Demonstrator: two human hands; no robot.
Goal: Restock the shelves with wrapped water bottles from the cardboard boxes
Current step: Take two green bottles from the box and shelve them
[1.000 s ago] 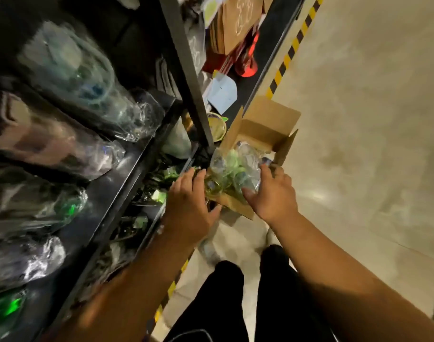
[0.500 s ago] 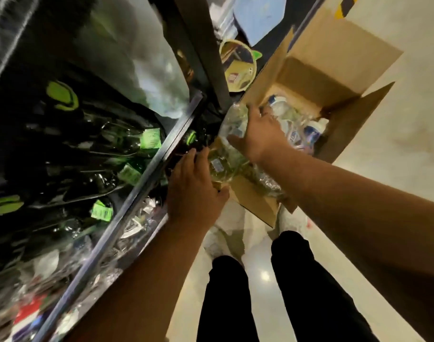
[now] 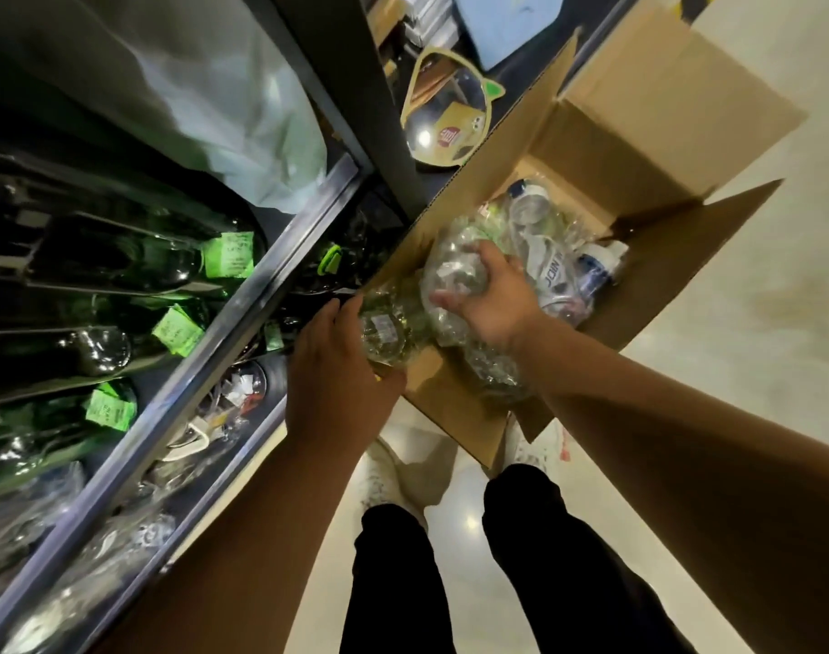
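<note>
Wrapped bottle [image 3: 393, 323]: caught between the two hands, over the near left edge of the open cardboard box [image 3: 639, 148]. I take it for one package, though the crinkled wrap blurs where it ends.
Long axis: runs slantwise from the left hand up and away toward the right hand.
Left hand [image 3: 332, 375]: fingers curled over the greenish near end, thumb beneath by the box edge.
Right hand [image 3: 490, 302]: fingers spread and curled down over the clear far end, gripping the wrap from above.
Way to the shelf [image 3: 243, 318]: it lies just left of the left hand, which is the nearer one. The bottle likely has to swing leftward over the metal rail.
More stock: other wrapped bottles lie in the box beyond the right hand.
Readable writing: "JOIN" on a lettered bottle [image 3: 551, 280] just past the right hand. The letters beside it are unclear.
Held bottle's sticker: small and pale, not legible.
Green tags [image 3: 227, 254]: on dark bottles left of both hands, print too small to read.
Yellow-rimmed item [image 3: 443, 110]: beyond the hands, red label unreadable.
</note>
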